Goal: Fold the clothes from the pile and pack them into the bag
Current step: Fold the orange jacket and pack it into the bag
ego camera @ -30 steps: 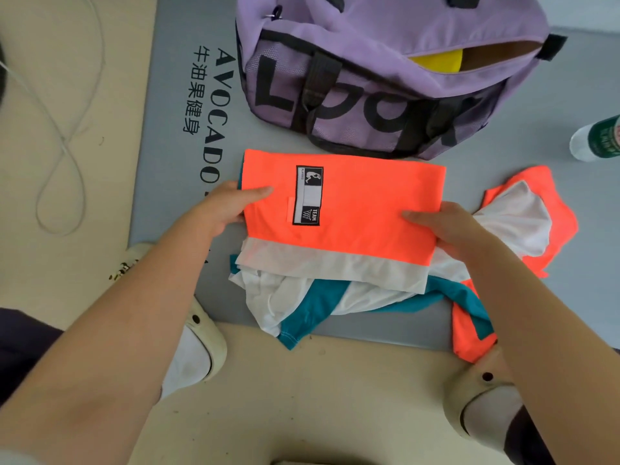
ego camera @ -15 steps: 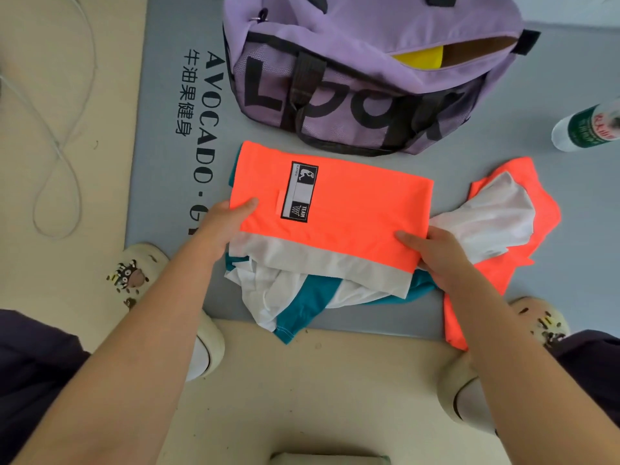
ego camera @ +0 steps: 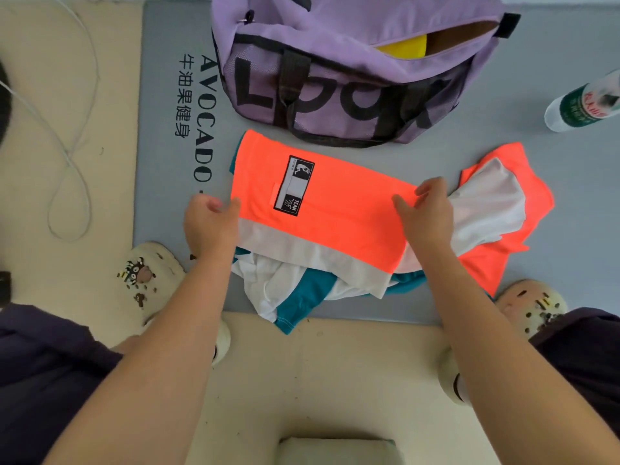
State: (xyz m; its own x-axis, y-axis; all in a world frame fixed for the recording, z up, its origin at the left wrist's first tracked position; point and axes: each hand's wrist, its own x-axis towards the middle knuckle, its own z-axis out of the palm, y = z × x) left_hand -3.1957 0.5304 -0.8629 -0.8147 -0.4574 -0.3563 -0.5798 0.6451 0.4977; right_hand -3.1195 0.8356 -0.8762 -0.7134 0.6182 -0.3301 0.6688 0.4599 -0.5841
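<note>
Head view, left to right. Left hand (ego camera: 209, 218) pinched the left edge of the folded orange-and-white jersey with black patch (ego camera: 322, 209), thumb on top. Jersey lay flat on a loose teal-and-white garment (ego camera: 302, 293) on the grey foam mat (ego camera: 161, 129), just in front of the purple fabric duffel bag (ego camera: 352, 62). Right hand (ego camera: 427, 213) gripped the right edge, fingers curled. Judged: thin, light, limp, slippery knit; needs support at both short ends or from beneath, or the fold slides open.

"AVOCADO" on mat (ego camera: 161, 135); "TEAM" on patch (ego camera: 294, 185)
</note>
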